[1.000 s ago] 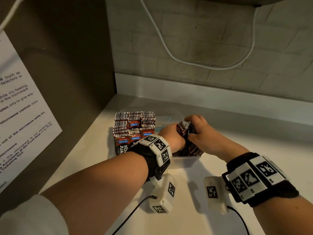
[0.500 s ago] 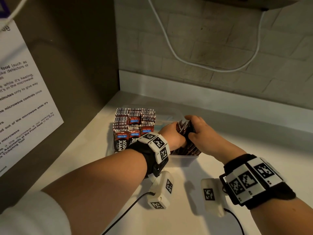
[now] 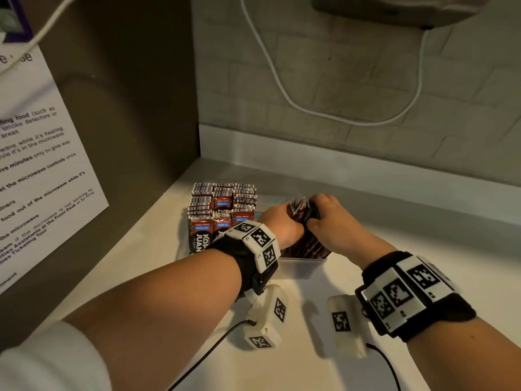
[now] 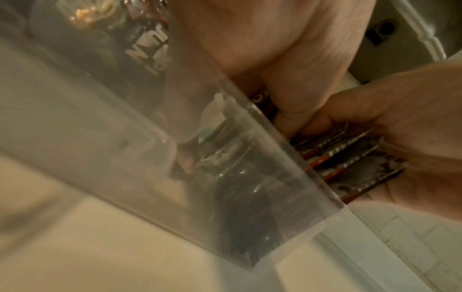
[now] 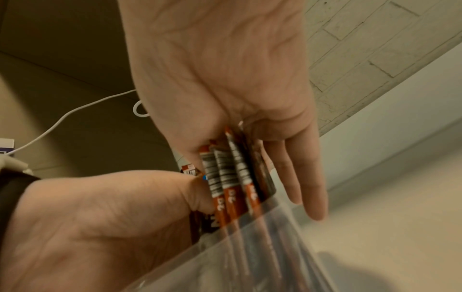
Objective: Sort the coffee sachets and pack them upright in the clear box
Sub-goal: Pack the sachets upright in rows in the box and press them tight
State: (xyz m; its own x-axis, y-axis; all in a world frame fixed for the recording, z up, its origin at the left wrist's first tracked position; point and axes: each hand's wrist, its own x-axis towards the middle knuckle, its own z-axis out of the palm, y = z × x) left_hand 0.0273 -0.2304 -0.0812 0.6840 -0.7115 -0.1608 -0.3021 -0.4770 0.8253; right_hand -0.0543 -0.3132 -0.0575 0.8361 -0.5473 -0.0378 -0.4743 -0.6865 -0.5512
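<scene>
Both hands over right end of clear plastic box [image 3: 303, 265] on white counter [image 3: 423, 249]. Right hand [image 3: 328, 221] clamped on bundle of red-brown foil coffee sachets [image 5: 232, 177], fingers straight along far side, thumb opposite. Left hand [image 3: 279, 225] curled, thumb pressing same bundle. Bundle lower ends inside box, tilted. Left of left hand: packed upright sachet rows [image 3: 222, 207].

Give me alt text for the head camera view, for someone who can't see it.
Both hands, left hand and right hand, grip a bundle of sachets standing in the right side of a clear box on a white counter. Packed sachets stand upright on its left.
</scene>
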